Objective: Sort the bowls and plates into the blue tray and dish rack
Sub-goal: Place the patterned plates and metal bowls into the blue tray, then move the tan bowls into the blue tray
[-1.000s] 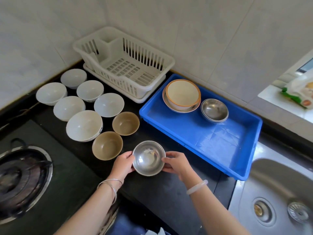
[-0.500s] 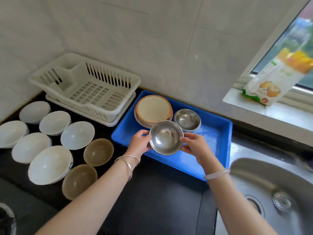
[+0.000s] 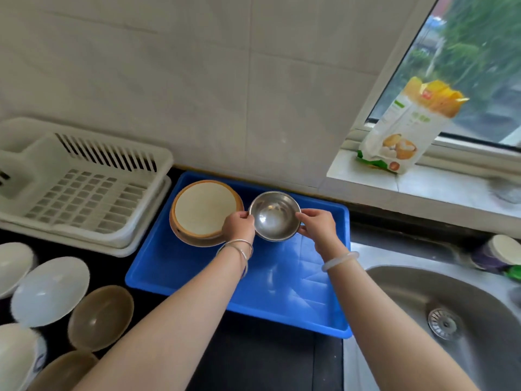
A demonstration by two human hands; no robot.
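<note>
A shiny steel bowl (image 3: 275, 215) sits at the back of the blue tray (image 3: 174, 266), over the spot of the earlier steel bowls, which it hides. My left hand (image 3: 239, 225) grips its left rim and my right hand (image 3: 317, 225) grips its right rim. Just left of it in the tray is a stack of orange-rimmed plates (image 3: 204, 211). The white dish rack (image 3: 81, 187) stands to the left of the tray and holds nothing. Several white bowls (image 3: 49, 290) and two brown bowls (image 3: 100, 316) lie on the dark counter at lower left.
A steel sink (image 3: 448, 314) lies right of the tray. A food bag (image 3: 408, 128) stands on the window sill above it. A lidded jar (image 3: 496, 253) sits by the sink's far edge. Tiled wall runs behind the rack and tray.
Both hands carried the steel bowl from the counter over the tray's front edge to the back of the tray, where the other steel bowls were. My view shifted right.
</note>
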